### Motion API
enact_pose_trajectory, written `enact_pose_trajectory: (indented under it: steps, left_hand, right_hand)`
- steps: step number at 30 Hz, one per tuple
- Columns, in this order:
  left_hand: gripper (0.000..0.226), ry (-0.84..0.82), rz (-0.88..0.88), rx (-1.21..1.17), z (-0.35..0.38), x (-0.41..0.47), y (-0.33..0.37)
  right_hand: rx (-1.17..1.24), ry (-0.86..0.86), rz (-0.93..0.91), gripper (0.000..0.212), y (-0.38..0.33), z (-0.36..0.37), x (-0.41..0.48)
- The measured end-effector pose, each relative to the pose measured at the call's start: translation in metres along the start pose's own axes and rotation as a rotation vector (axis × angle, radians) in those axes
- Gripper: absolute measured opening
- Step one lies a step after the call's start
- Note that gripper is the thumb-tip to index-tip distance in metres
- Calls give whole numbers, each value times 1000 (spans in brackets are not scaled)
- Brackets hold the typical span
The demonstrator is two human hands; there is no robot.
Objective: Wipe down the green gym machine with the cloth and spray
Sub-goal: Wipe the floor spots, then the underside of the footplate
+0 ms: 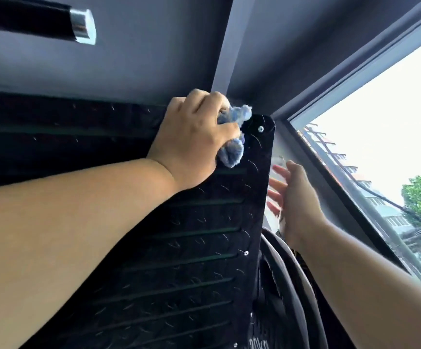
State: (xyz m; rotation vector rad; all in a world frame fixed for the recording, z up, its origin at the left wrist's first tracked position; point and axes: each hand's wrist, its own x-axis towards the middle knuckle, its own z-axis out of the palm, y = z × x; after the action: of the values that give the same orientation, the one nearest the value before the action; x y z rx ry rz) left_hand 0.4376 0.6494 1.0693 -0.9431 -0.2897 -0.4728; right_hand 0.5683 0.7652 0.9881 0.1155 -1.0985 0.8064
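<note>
Grey walls [154,59] all around, with a bright window [380,122] on the right and green trees outside. Up front, the big black bumpy metal plate [192,260] of the gym machine, tilted, with long thin slots showing dark green. On its top right corner, a small scrunched-up blue cloth [232,149]. On top of that, the left hand [194,137], fingers curled tight round the cloth, pressing it onto the plate beside a little silver screw [261,129]. Just beside the plate's right edge, the right hand [297,197], blurry, fingers straight and spread, holding nothing plainly seen. No spray bottle in sight.

Cloth: soft, light and squashy, easy to bunch up in one fist. Probably best held as a ball in the palm, to keep loose corners off the screws and slots.

Plate: hard, stiff and heavy-looking, not likely to bend under a push. Bumps probably rough, so likely to snag fluff. Safe to press firmly. Good to steady by its bare side edge, away from the round grey weight discs [295,268] lower down.
</note>
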Motion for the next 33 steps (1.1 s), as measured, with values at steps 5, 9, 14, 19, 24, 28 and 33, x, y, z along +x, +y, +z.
enact_pose_trajectory:
  steps: [5,9,14,19,24,28,33]
  left_hand:
    - [39,-298,324,-40,26,-41,32]
    - [44,-196,502,83,26,-31,12]
    - [35,-26,157,13,19,-6,-5]
    - [31,-286,464,-131,39,-73,37]
    - [37,-107,411,68,26,-35,9]
    - [39,71,-35,74,17,-22,1]
    - [32,-325,585,-86,22,-100,29]
  right_hand:
    - [-34,-113,97,54,11,3,13]
    - [-83,-111,69,57,21,1,26]
    - [-163,-166,80,72,28,-5,33]
    - [-192,-86,34,75,23,2,27]
    - [-203,-170,-13,65,25,-1,28]
    - [-252,-164,-36,81,28,-2,30]
    - [-303,-137,-34,94,25,0,30]
